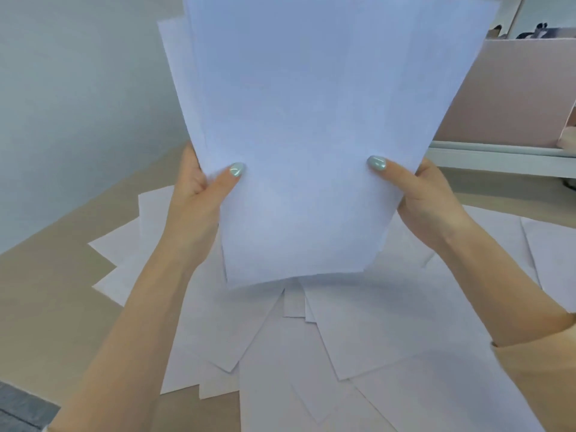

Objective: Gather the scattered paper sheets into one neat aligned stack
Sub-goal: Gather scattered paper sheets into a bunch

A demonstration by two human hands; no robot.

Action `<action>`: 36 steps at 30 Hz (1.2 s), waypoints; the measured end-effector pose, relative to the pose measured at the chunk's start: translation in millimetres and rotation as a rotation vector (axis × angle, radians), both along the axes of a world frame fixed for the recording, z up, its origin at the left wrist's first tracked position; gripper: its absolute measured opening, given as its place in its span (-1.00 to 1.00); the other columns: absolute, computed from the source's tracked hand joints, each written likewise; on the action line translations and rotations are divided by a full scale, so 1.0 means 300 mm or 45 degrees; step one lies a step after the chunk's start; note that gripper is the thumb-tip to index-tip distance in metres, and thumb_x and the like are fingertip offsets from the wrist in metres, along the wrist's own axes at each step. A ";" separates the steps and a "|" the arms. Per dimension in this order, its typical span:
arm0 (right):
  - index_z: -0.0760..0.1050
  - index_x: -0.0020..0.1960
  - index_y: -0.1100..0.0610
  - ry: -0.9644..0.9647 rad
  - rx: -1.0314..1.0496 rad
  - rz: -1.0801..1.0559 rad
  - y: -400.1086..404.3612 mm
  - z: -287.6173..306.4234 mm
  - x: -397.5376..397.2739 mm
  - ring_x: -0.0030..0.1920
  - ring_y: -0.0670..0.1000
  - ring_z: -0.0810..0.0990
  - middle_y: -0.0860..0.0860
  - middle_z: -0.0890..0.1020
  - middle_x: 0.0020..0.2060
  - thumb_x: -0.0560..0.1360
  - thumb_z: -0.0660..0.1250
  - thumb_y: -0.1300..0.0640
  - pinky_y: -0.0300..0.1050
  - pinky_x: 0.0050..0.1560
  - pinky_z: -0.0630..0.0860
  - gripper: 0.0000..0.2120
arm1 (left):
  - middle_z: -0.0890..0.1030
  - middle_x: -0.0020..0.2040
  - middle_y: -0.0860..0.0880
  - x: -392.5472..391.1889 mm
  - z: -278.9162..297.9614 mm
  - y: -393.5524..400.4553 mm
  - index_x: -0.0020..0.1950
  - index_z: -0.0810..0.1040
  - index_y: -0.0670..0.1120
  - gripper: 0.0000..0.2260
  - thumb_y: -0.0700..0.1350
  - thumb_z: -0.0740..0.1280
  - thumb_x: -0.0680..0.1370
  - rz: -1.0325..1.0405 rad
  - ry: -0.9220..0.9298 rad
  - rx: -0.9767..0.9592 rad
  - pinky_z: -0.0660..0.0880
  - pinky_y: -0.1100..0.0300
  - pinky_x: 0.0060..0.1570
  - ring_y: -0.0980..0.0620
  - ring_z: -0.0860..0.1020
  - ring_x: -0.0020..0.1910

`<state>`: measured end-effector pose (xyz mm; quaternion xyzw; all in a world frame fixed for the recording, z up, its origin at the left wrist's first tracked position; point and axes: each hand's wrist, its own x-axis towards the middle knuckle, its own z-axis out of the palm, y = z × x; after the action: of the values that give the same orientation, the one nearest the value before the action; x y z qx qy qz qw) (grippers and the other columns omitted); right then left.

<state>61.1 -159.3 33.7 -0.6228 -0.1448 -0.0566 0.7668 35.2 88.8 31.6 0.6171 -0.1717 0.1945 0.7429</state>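
Note:
I hold a bundle of white paper sheets (305, 126) upright in front of me, lifted above the table. My left hand (199, 194) grips its left edge with the thumb on the front. My right hand (420, 198) grips the right edge the same way. The sheets in the bundle are not flush: edges fan out at the upper left. Below it, several loose white sheets (358, 338) lie scattered and overlapping on the beige table (46, 291), pointing in different directions.
A pale wall (78, 88) runs along the left. A pink partition panel (514, 88) and a light rail (498, 157) stand at the back right. A dark grey surface (18, 406) shows at the bottom left corner.

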 end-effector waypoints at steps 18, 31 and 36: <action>0.64 -0.15 -0.03 -0.151 -0.024 -0.110 0.060 0.034 0.006 -0.08 -0.12 0.69 -0.18 0.72 -0.16 0.35 0.43 0.08 -0.24 -0.12 0.57 -0.92 | 0.69 -0.23 0.24 -0.005 0.086 -0.009 -0.10 0.59 0.06 -0.85 -0.15 0.28 0.57 0.176 -0.027 0.023 0.53 0.34 -0.14 0.26 0.65 -0.14; 0.63 -0.02 -0.02 0.187 -0.221 -0.003 0.087 -0.167 0.101 0.01 -0.10 0.68 -0.14 0.72 -0.05 0.18 0.55 -0.07 -0.17 -0.01 0.58 -0.61 | 0.66 -0.21 0.33 0.058 -0.141 0.043 -0.12 0.59 0.21 -0.90 -0.03 0.37 0.50 0.092 0.443 0.357 0.53 0.40 -0.14 0.34 0.63 -0.14; 0.60 -0.04 -0.02 0.130 -0.275 -0.039 0.131 -0.116 0.136 -0.07 -0.14 0.69 -0.15 0.70 -0.09 0.39 0.45 0.11 -0.22 -0.05 0.58 -0.85 | 0.67 -0.21 0.31 0.050 -0.106 0.045 -0.12 0.59 0.19 -0.90 -0.02 0.34 0.53 0.159 0.415 0.292 0.56 0.38 -0.09 0.33 0.63 -0.14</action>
<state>101.8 -120.0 -1.0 -0.7061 -0.1014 -0.0207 0.7006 50.2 102.2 -0.3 0.7302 -0.0317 0.1169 0.6724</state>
